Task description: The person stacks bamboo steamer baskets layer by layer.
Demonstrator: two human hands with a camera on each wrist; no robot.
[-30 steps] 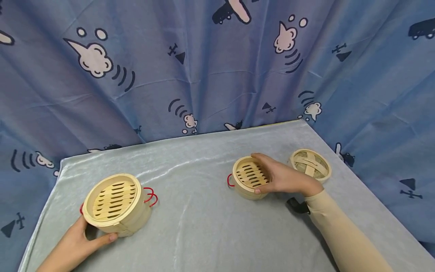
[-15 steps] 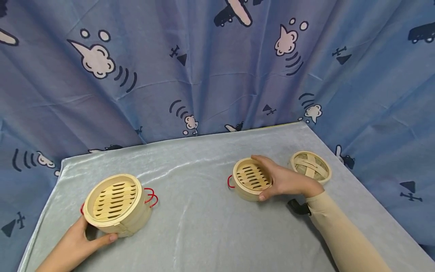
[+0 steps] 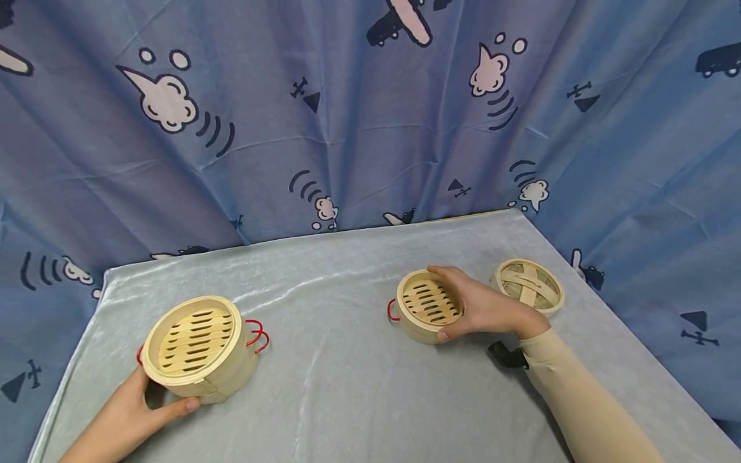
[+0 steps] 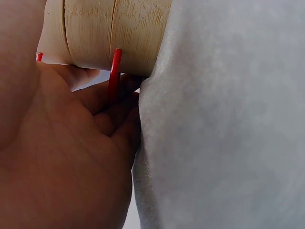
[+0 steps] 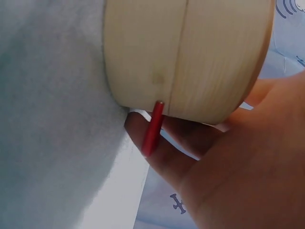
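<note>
On the left of the head view stands a round bamboo steamer (image 3: 222, 376), apparently stacked tiers, with slats on top and red loop handles at its sides. My left hand (image 3: 130, 411) grips it low at the near left, thumb along the front; in the left wrist view its fingers reach around beside a red handle (image 4: 115, 71). Right of centre is a smaller-looking bamboo steamer basket (image 3: 417, 325), slatted inside. My right hand (image 3: 483, 305) holds its right side, thumb in front and fingers behind. One red handle (image 5: 153, 129) shows between the basket and those fingers in the right wrist view.
A bamboo steamer lid (image 3: 528, 283) with crossed strips lies behind the right hand. A pale grey cloth (image 3: 324, 386) covers the table. Blue patterned curtains (image 3: 347, 116) hang along the back and right. A black device (image 3: 505, 355) sits at the right wrist.
The right thumb has shifted slightly along the front of its basket. The head view has tilted a little. Both steamers stay where they were on the table.
</note>
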